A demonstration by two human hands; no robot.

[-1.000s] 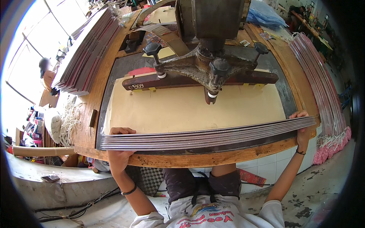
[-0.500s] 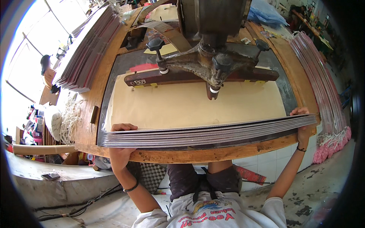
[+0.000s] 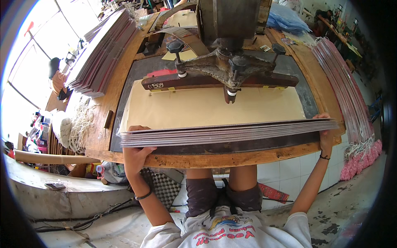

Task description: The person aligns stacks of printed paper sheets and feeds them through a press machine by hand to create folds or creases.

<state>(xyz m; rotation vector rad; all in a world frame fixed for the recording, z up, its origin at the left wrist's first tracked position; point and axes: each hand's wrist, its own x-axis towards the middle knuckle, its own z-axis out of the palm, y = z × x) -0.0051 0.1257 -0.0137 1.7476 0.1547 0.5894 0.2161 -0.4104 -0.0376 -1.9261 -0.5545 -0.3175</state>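
Stack held at both ends, above the front of the table.
The left hand clamps the left end of the stack, fingers over the far side and thumb on the near side; the right hand grips close to the right end, fingers folded over the far side, its thumb not distinguishable. The stack comprises thin, long boards lying flat together; contact with the dark mat beneath cannot be determined. Beyond it lies a cream sheet, crossed near its far edge by a bar under a metal clamp with black knobs. A board pile stands at the table's left.
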